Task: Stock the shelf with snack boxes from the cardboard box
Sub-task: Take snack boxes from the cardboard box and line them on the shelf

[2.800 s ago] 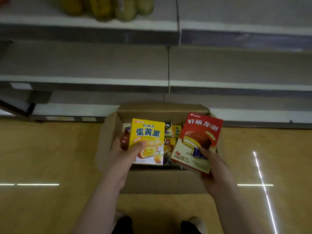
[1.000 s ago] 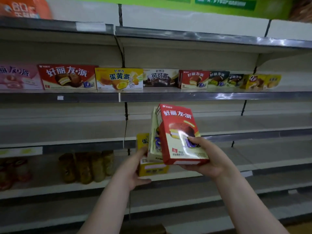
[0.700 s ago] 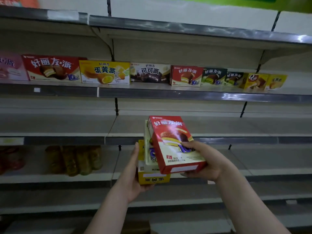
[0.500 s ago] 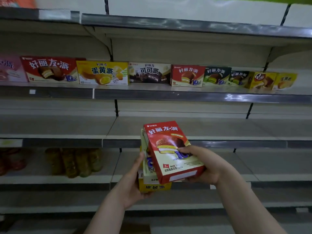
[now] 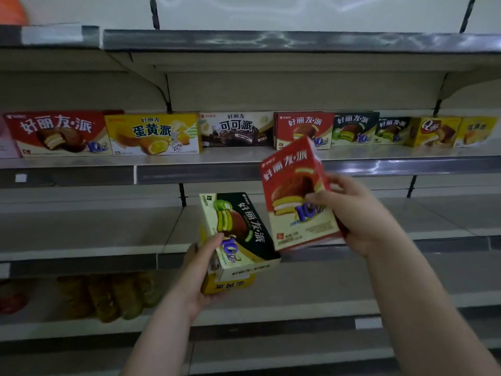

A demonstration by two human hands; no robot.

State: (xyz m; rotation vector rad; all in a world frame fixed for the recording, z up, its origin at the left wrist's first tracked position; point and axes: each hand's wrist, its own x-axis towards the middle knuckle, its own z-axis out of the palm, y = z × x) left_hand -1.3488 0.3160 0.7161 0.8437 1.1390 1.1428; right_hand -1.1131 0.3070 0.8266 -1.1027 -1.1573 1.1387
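On the stocked shelf (image 5: 379, 158) in front of us stands a row of snack boxes facing out: a red chocolate-pie box (image 5: 58, 134), a yellow egg-yolk-pie box (image 5: 151, 134), a dark cocoa-pie box (image 5: 235, 130), another red box (image 5: 303, 126), two dark green boxes (image 5: 353, 128), and yellow boxes (image 5: 433, 131) at the far right. On the lower shelf (image 5: 81, 324), blurred yellowish packets (image 5: 108, 297) sit at the left; we cannot tell what they are.

We hold three boxes in front of the bare middle shelf (image 5: 81, 251). Our right hand (image 5: 360, 215) grips a red pie box (image 5: 295, 196), fingers curled over its front and thumb behind, the box tilted with its top toward the stocked shelf. Our left hand (image 5: 200, 272) clasps a green pie box (image 5: 238, 229) stacked on a yellow box (image 5: 230, 284), thumb pressed on the green box's face, fingers underneath.

Half a second ago all three boxes were bunched together, the red one covering the green. Now the red box has lifted up and right, apart from the other two, so the green box's face shows in full. The cardboard box we saw earlier on the floor is out of view.
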